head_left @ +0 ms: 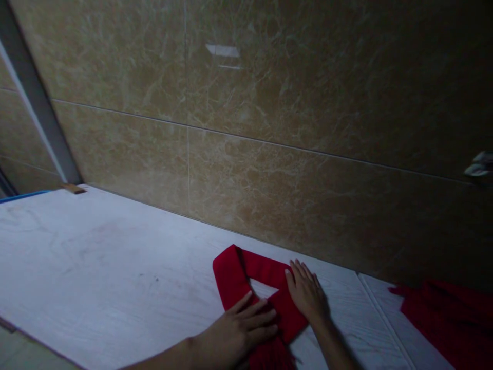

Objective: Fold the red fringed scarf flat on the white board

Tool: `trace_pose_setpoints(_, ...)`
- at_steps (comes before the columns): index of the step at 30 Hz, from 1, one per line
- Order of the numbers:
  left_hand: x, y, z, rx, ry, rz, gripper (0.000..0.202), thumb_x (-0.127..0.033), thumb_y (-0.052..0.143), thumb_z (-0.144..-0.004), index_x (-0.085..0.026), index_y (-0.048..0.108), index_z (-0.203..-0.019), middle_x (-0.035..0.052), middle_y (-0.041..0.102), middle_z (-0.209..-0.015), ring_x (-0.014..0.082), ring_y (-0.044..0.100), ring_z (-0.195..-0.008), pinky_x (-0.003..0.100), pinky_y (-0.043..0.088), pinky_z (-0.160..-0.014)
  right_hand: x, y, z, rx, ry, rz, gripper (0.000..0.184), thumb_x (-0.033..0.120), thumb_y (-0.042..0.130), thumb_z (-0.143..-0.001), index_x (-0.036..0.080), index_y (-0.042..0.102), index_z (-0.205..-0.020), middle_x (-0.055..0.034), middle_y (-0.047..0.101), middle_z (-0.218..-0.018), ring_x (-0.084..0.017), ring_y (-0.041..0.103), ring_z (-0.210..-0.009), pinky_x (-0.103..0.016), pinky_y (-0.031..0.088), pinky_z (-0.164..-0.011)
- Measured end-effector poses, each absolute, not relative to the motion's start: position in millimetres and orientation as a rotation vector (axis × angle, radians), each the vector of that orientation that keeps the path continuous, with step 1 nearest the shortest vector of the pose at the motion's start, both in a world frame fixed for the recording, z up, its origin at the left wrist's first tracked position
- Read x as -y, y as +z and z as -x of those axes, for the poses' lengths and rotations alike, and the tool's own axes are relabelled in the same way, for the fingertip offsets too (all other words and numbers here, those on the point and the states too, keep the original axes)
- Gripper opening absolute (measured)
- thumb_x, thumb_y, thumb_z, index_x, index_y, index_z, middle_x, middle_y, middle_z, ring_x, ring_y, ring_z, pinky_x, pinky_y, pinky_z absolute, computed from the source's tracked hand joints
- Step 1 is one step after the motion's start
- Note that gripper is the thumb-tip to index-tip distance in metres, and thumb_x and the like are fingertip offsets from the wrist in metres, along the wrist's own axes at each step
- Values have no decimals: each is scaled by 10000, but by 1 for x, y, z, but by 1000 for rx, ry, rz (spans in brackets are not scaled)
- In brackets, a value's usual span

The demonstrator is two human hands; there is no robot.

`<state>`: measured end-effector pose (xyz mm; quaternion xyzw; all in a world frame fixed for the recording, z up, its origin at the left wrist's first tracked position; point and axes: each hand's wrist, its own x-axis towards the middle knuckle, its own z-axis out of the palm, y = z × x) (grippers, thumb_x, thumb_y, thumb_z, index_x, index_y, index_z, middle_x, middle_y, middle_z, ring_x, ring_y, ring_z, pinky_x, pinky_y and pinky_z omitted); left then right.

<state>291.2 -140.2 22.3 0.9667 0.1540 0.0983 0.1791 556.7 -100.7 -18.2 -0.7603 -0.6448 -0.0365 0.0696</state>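
Observation:
A red knitted scarf lies folded into a crossed loop on the pale board, with a triangular gap at its middle and a fringed end near the bottom of the view. My left hand rests flat on the lower part of the scarf, with its fingers apart. My right hand presses flat on the scarf's right side, also with spread fingers. Neither hand grips the cloth.
The white wood-grain board meets a brown marble-tile wall at its back edge. More red cloth lies at the right. A grey frame stands at the far left, and a metal fixture juts from the wall.

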Motion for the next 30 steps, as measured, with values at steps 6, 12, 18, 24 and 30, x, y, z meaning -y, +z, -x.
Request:
trace_pose_setpoints(6, 150, 16, -308, -261, 482, -2921, 561, -271, 478, -1059, -283, 352, -1606, 10, 421, -1630, 239, 344, -1543, 482, 194, -1317, 102, -16, -556, 1923, -82, 2279, 573, 387, 314, -1059, 146, 487, -1549, -73, 422, -1621, -257, 351, -1531, -484, 238, -1260)
trace_pose_setpoints(12, 167, -8, -319, -297, 461, -3089, 588, -293, 528, -1042, -307, 365, -1606, 36, 395, -1637, 275, 423, -1499, 489, 338, -1264, 104, -19, -555, 1891, -57, 2222, 567, 375, 318, -1055, 130, 516, -1527, -104, 443, -1609, -263, 358, -1527, -500, 233, -1259)
trace_pose_setpoints(18, 93, 75, -284, -104, 242, -2421, 574, -390, 672, -927, -249, 572, -1475, 98, 589, -1512, 292, 545, -1406, 415, 428, -1185, 107, 4, -550, 1793, -43, 2176, 558, 372, 350, -1026, 106, 581, -1459, -165, 480, -1579, -326, 368, -1514, -597, 220, -1240)
trace_pose_setpoints(24, -17, 64, -278, -640, 653, -2409, 329, -417, 529, -981, -167, 742, -996, 87, 775, -1008, 203, 698, -942, 278, 512, -860, 192, 31, -524, 1575, 332, 1972, 531, 609, 331, -1024, 227, 696, -973, -91, 758, -987, -221, 701, -890, -340, 498, -824)
trace_pose_setpoints(30, -25, 8, -300, -588, 604, -2379, 443, -521, 498, -965, -170, 670, -756, 43, 666, -733, 158, 567, -692, 263, 410, -693, 243, 7, -510, 1471, 893, 2198, 491, 644, 668, -820, 194, 684, -1016, -91, 740, -981, -237, 690, -910, -321, 482, -782)
